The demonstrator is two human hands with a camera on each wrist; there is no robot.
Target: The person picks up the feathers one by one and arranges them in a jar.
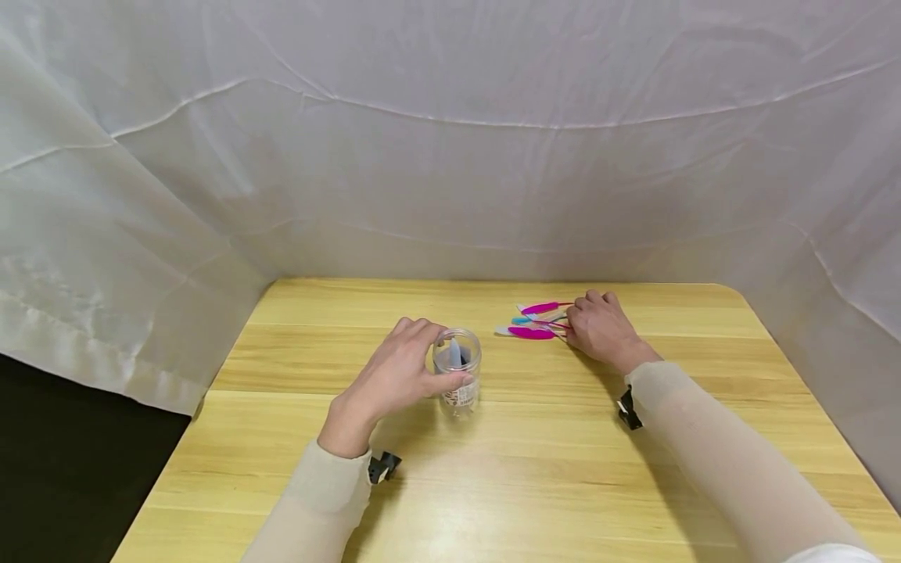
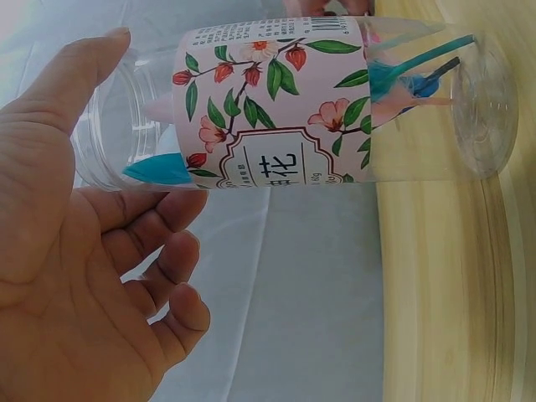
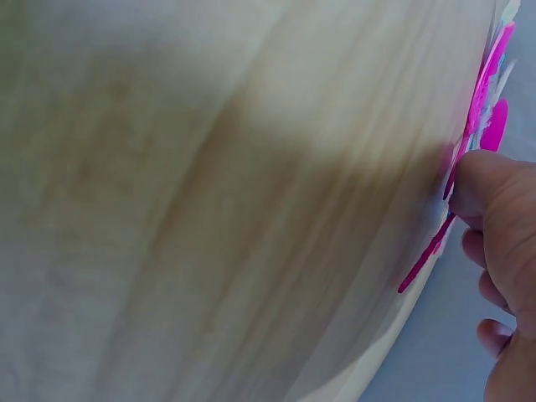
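Note:
A clear plastic jar (image 1: 457, 375) with a floral label stands upright on the wooden table (image 1: 535, 469). My left hand (image 1: 401, 375) grips it near the open rim, thumb on the front. The left wrist view shows the jar (image 2: 318, 100) holding teal and pale feathers (image 2: 402, 82), with my left hand's (image 2: 84, 251) thumb at its mouth. To the right lies a small pile of pink, teal and white feathers (image 1: 531, 332). My right hand (image 1: 598, 328) rests on their stem ends. In the right wrist view my right hand (image 3: 502, 218) pinches a pink feather's stem (image 3: 427, 255) against the table.
White cloth (image 1: 450, 156) hangs around the table at the back and both sides. The table's left edge drops to a dark floor (image 1: 70, 469). Black straps sit at both wrists (image 1: 383, 467).

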